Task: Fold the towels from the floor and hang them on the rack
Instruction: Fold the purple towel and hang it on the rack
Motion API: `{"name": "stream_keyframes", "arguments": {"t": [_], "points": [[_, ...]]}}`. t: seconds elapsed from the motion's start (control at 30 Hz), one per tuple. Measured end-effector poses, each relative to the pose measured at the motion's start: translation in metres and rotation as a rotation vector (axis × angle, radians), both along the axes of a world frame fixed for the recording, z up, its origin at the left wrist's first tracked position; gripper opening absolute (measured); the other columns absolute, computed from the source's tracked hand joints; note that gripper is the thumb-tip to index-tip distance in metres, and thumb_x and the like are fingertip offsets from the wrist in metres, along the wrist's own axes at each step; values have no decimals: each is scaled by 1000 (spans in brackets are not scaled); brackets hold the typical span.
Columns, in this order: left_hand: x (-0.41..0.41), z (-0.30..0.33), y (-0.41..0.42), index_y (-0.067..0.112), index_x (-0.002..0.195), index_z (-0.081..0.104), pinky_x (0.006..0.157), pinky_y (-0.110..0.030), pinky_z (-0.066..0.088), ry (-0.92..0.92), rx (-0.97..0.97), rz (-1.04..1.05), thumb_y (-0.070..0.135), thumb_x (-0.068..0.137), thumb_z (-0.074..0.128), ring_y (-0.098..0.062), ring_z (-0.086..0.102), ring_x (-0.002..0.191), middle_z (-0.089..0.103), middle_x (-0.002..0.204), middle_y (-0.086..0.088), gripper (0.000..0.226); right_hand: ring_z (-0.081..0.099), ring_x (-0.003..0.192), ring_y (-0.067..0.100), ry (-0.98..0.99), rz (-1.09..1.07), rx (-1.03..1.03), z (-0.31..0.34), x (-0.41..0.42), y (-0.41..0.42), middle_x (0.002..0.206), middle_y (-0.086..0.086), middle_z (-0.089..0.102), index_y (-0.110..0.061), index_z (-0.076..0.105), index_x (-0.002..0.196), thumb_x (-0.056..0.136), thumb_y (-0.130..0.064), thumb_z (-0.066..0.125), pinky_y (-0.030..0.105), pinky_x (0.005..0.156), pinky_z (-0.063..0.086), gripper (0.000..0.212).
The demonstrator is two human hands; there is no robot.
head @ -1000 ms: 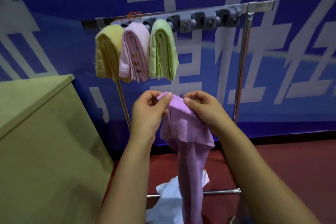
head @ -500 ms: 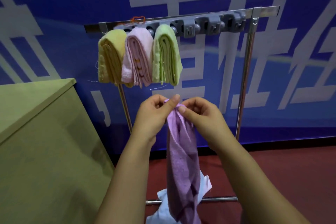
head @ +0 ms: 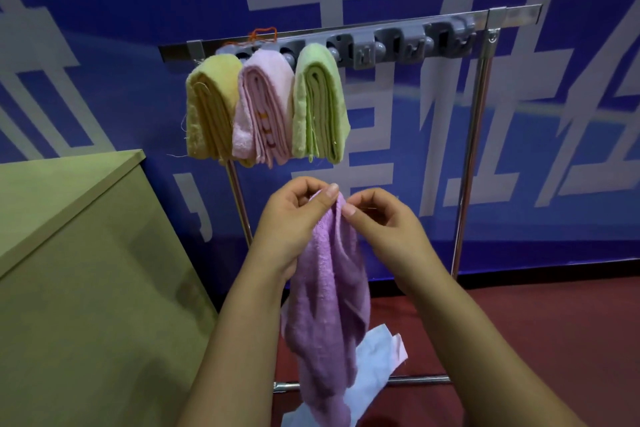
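Your left hand [head: 294, 218] and right hand [head: 381, 229] meet at the top edge of a purple towel [head: 329, 305], each pinching the cloth between thumb and curled fingers, just below the rack [head: 346, 42]. The towel hangs limp and bunched between your forearms, its lower end dangling near a pale blue towel [head: 374, 367] lying on the floor [head: 536, 340] by the rack's bottom bar. Three folded towels already hang side by side from the left clips: yellow [head: 211, 107], pink [head: 266, 107] and green [head: 320, 104]. The clips to their right look free.

The risk, as it appears: both pinches sit close together on one small bunch of fabric, so the corners may be mismatched and the fold come out lopsided. A loosened pinch would likely drop the towel onto the one on the floor.
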State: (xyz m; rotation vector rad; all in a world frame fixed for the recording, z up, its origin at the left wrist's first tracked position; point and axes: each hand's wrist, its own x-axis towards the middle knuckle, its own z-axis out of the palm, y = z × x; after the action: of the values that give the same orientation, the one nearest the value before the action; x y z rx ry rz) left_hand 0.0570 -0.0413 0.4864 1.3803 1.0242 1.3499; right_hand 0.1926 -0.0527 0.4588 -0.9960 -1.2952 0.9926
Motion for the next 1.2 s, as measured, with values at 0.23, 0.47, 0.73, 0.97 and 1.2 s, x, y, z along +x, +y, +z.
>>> {"name": "stream_keyframes", "arguments": {"t": [0.23,0.47,0.73,0.97,1.2], "points": [[-3,6,6,13,79,64,74,-33,53,66,50,-110,11,86,65,-18,63,76,67,78,-8,7,63,75,11,-78,50,-30,-1,-3,3,82,3,69,-13,66,91,91,-17,60,27,66,52,8],[-36,-26,15,5,101,64,74,-21,55,357,-140,-345,4,80,69,-11,68,84,72,90,0,22,54,70,16,158,-58,-172,10,-2,13,72,2,59,-16,57,79,97,-18,44,30,68,44,22],[-81,-75,16,6,83,68,77,-34,47,524,-236,-135,46,61,76,-13,60,73,67,77,-3,47,63,69,17,385,-199,-219,27,33,18,75,6,67,-10,66,86,96,-15,48,25,61,53,21],[-47,-28,7,36,107,63,84,-31,51,365,27,-32,37,79,70,-12,67,93,70,97,5,29,59,67,14,-187,-215,-53,26,19,6,74,7,67,-13,67,83,97,-24,47,25,61,49,27],[-16,-3,1,19,93,71,85,-39,52,368,158,-26,20,87,66,-15,67,88,72,88,3,8,54,64,-3,-383,-56,71,27,9,-1,71,-8,63,-20,65,82,95,-21,51,15,61,43,20]]}}
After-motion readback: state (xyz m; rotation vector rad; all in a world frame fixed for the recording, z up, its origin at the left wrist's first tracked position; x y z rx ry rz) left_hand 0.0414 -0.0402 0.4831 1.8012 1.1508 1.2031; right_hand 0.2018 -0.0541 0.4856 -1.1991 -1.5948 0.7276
